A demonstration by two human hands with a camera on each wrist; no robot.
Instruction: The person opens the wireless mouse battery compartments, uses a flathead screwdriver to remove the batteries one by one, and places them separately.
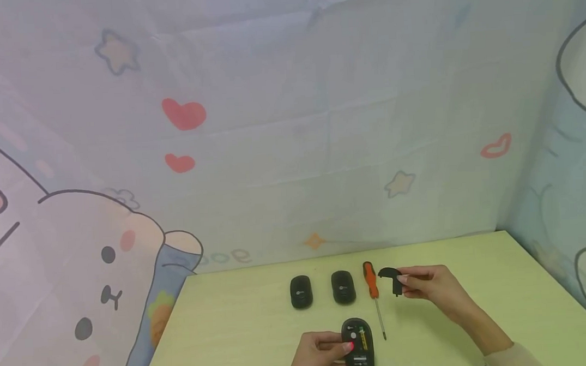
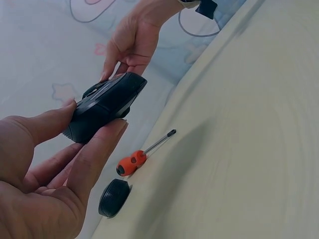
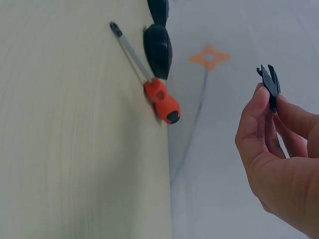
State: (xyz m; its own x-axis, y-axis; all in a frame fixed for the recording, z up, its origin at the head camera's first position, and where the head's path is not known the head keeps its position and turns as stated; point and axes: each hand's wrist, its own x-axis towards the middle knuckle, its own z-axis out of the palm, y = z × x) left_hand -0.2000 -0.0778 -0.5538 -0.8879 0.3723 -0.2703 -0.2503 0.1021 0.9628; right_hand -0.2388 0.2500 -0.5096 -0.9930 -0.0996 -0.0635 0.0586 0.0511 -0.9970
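Observation:
My left hand (image 1: pixel 320 354) holds a black computer mouse (image 1: pixel 361 360) with its underside toward the head camera. A battery (image 1: pixel 363 338) with a yellow-green wrapper shows in the mouse's uncovered compartment. Thumb and fingers grip the mouse by its sides in the left wrist view. Up and to the right, my right hand (image 1: pixel 432 286) pinches a black battery cover (image 1: pixel 390 274), a curved piece with a straight tongue, between thumb and fingers. The cover is apart from the mouse and held above the table.
An orange-handled screwdriver (image 1: pixel 371 280) lies on the pale yellow table (image 1: pixel 230 327), its tip toward me. Left of it sit two more black mice, one mouse (image 1: pixel 344 287) beside the screwdriver and another mouse (image 1: pixel 301 292) farther left. A printed cloth (image 1: pixel 293 177) hangs behind the table.

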